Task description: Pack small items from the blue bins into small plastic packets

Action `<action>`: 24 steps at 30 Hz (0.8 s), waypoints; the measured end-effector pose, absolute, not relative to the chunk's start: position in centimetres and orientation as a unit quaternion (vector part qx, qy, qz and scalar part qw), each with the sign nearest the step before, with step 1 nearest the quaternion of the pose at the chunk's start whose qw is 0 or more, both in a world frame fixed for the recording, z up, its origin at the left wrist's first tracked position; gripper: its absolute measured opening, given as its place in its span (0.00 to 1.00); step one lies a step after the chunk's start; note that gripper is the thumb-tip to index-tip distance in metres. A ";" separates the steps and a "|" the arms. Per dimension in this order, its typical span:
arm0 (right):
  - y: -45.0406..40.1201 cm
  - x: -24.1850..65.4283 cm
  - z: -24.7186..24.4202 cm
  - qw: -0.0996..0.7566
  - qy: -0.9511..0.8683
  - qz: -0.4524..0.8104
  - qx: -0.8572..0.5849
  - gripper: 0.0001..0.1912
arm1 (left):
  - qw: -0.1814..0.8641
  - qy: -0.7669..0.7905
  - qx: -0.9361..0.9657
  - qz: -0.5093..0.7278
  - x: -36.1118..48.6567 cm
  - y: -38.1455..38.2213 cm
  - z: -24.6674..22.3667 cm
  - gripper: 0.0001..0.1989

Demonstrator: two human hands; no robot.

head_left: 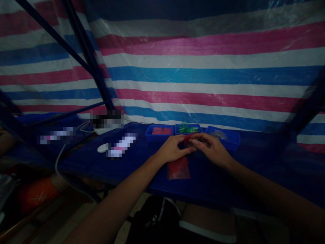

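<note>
My left hand (175, 149) and my right hand (213, 149) meet above the front half of the blue table, fingers closed in pinches. Between their fingertips is a small red, thin-looking packet (188, 138); its exact kind is too dark and covered to tell. Just below my left hand, a clear plastic bag with red contents (178, 168) lies near the table edge. Behind the hands stand three blue bins: the left bin (159, 138) holds flat pinkish-red pieces, the middle bin (177, 126) bright green pieces, and the right bin (232, 136) small clear or silvery bits.
Left of the bins lie a white oval object (103, 148) and a blurred-out item (122, 145). A pale box-like thing (108, 128) with cables sits farther back. Dark blue frame posts (98, 78) and a striped sheet (203, 74) enclose the table. A person in orange clothing (38, 195) is at the left.
</note>
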State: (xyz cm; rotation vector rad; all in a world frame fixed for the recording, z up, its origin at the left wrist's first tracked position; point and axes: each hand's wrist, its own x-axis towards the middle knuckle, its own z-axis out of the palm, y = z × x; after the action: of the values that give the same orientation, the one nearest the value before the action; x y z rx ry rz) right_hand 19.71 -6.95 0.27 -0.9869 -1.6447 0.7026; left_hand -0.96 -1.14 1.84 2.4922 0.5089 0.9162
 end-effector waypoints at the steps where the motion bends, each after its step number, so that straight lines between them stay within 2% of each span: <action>1: -7.1 19.6 0.4 0.523 -0.688 0.284 -0.414 0.16 | 0.217 0.190 0.898 0.332 -1.0 -1.0 1.8 0.18; 5: -7.1 20.0 0.6 0.561 -0.673 0.172 -0.450 0.15 | 0.209 0.203 0.891 0.348 -1.0 -0.7 1.8 0.16; 9: -7.0 20.3 0.9 0.575 -0.683 0.093 -0.441 0.21 | 0.229 0.180 0.883 0.368 -0.8 -0.9 1.8 0.16; 11: -7.0 20.4 1.0 0.554 -0.707 0.088 -0.431 0.22 | 0.235 0.172 0.887 0.359 -0.7 -0.9 1.7 0.15; 17: -6.5 20.7 0.3 0.499 -0.731 0.118 -0.450 0.10 | 0.265 0.187 0.889 0.324 -0.6 -1.1 1.2 0.15; 21: -6.3 21.0 0.1 0.511 -0.708 0.144 -0.465 0.12 | 0.287 0.200 0.896 0.273 -0.7 -1.1 1.1 0.17; 24: -6.3 21.0 0.3 0.550 -0.675 0.134 -0.473 0.13 | 0.266 0.226 0.900 0.259 -0.7 -0.9 0.9 0.17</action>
State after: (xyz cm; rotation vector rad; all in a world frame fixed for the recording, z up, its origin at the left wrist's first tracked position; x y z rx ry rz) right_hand 21.05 -6.30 0.26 -1.1199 -1.5970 0.3169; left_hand -0.71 -0.94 0.88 2.4310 0.6112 0.6993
